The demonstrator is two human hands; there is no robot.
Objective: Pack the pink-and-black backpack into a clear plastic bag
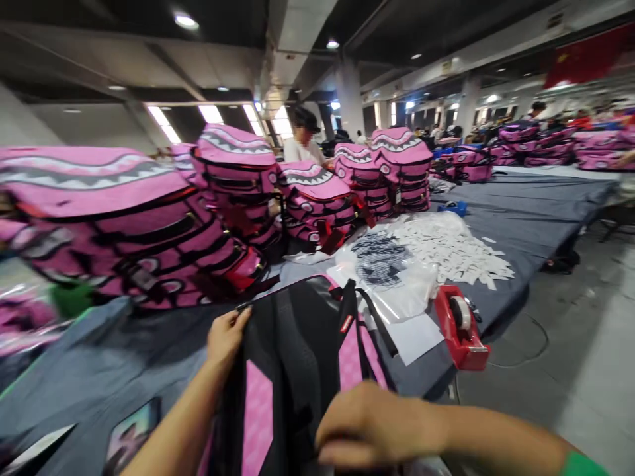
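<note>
A black and pink backpack (292, 370) lies back side up on the grey table (99, 370) right before me. My left hand (225, 337) pinches its upper left edge, near the zipper. My right hand (370, 423) rests with curled fingers on the lower part of the backpack, where it grips the fabric; a green cuff shows at the wrist. The backpack's black straps and a red label (346, 323) lie across its right side.
Stacks of pink shark-mouth backpacks (124, 225) line the table's far left and back. Clear plastic bags (387, 271), a heap of white paper tags (456, 251) and a red tape dispenser (461, 327) lie to the right. A person (302, 142) stands behind the stacks.
</note>
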